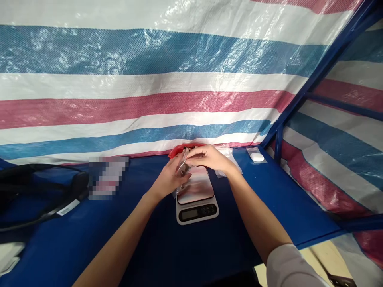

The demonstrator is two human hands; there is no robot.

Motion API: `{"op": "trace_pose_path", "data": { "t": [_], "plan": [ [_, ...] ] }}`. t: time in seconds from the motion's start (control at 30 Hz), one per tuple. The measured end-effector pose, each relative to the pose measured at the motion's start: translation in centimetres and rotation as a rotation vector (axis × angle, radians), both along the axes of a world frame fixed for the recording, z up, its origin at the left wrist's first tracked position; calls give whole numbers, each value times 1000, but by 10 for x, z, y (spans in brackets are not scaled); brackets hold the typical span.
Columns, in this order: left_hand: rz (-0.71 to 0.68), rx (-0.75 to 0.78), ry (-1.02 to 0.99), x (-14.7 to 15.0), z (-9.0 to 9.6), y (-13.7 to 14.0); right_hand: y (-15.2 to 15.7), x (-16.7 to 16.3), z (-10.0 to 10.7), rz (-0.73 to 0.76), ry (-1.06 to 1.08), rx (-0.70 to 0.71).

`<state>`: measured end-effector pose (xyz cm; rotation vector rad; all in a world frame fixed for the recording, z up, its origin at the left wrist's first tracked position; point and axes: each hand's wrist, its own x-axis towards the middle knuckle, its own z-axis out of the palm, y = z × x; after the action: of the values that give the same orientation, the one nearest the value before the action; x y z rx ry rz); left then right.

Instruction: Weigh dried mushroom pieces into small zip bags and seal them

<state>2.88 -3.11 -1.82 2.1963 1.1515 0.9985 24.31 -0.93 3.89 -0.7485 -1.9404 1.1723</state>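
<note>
A small clear plastic bag [182, 167] is held above the back left part of a digital kitchen scale [197, 199]. My left hand [169, 177] has its fingers closed round the bag from the left. At the bag's upper edge, my right hand [209, 157] pinches with thumb and fingertips. Something dark shows inside the bag, too small to make out. The scale has a shiny metal plate and a dark display panel at its front. Behind the hands sits a red bowl or bag [176, 150], mostly hidden, with its contents unclear.
On the blue table [143, 247], clear bags [221, 173] lie right of the scale. A white rounded object [256, 157] in a clear bag is at the back right. Black headgear or straps [79, 187] lie left. A striped tarp [134, 111] hangs behind, beside a blue frame [299, 95].
</note>
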Motion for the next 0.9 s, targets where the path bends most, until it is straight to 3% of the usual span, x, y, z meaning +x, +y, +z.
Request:
{"op": "trace_pose_path", "data": {
  "t": [0.27, 0.6, 0.9],
  "plan": [
    [36, 15, 89, -11, -15, -22, -13, 21, -31, -180, 101, -78],
    [122, 249, 115, -18, -35, -38, -35, 54, -83, -441, 281, -304],
    [111, 263, 131, -17, -35, -40, -32, 64, -98, -412, 267, -348]
  ]
}}
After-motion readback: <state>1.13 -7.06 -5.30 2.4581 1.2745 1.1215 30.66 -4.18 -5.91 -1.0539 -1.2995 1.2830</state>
